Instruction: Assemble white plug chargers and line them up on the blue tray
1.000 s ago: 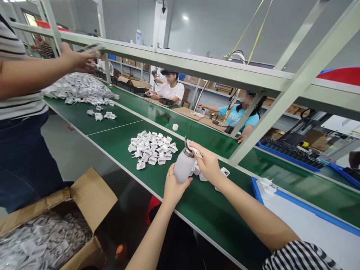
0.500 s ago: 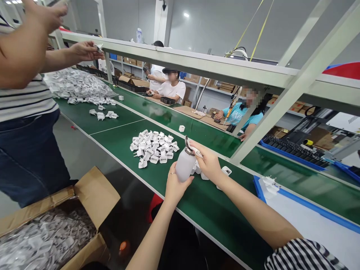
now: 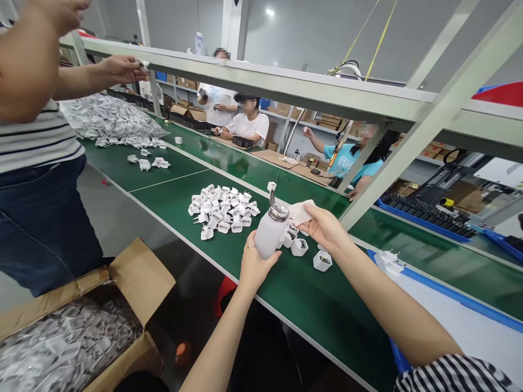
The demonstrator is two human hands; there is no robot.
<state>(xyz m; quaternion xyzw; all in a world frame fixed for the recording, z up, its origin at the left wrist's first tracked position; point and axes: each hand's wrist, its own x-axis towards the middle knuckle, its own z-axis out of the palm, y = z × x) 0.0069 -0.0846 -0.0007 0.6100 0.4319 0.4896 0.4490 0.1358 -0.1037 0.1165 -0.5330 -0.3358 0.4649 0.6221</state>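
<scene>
My left hand (image 3: 255,269) is wrapped round a frosted white dispenser bottle (image 3: 268,237), tilted, with a shiny metal top whose lid stands up. Beside that top, my right hand (image 3: 324,228) pinches a white cloth (image 3: 301,212) between thumb and fingers. Below the cloth, several white charger housings (image 3: 299,247) stand on the green work surface, with small parts visible inside some; the bottle and hand partly hide the group. To the left of the bottle lies a heap of white plug shells (image 3: 223,209).
An open cardboard box (image 3: 141,280) full of white parts stands at lower left. A co-worker in a striped shirt (image 3: 41,139) is at the left, by a large bag of parts (image 3: 112,120). A blue-edged tray (image 3: 449,296) lies at right. A slanted metal post (image 3: 408,147) rises beyond my right hand.
My right hand has drawn the cloth away from the metal top, to the right, and the cloth is spread wider. My left hand keeps hold of the bottle.
</scene>
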